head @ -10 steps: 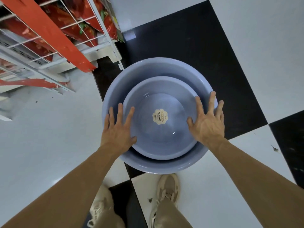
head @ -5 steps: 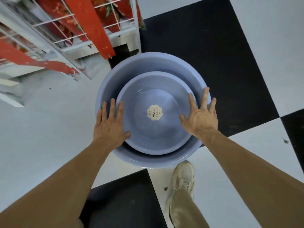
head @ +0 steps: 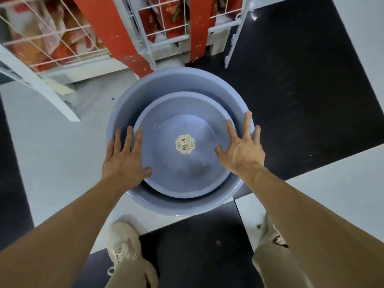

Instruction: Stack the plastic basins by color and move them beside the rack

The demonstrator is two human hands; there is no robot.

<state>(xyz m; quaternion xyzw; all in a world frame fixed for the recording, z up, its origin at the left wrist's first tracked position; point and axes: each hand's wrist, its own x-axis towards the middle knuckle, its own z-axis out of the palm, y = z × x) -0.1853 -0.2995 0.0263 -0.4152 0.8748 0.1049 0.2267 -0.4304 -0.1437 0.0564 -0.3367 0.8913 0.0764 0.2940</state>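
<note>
Two blue plastic basins are nested: a small basin [head: 182,163] with a round cream sticker sits inside a large basin [head: 166,84]. I carry the stack above the checkered floor. My left hand [head: 122,161] lies over the left rims, fingers spread, thumb inside the small basin. My right hand [head: 242,148] lies over the right rims the same way, fingertips reaching the large basin's edge. The white wire rack [head: 145,44] with red strips stands just beyond the basins' far edge.
The rack holds red and orange packaged goods behind its wire grid. The floor has black tiles [head: 301,90] and white tiles [head: 52,152]. My two beige shoes [head: 122,244] and trouser legs show below the basins.
The rack has come much closer and now fills the top of the view, right behind the basins. My hands keep the same hold on the stack. My feet have shifted.
</note>
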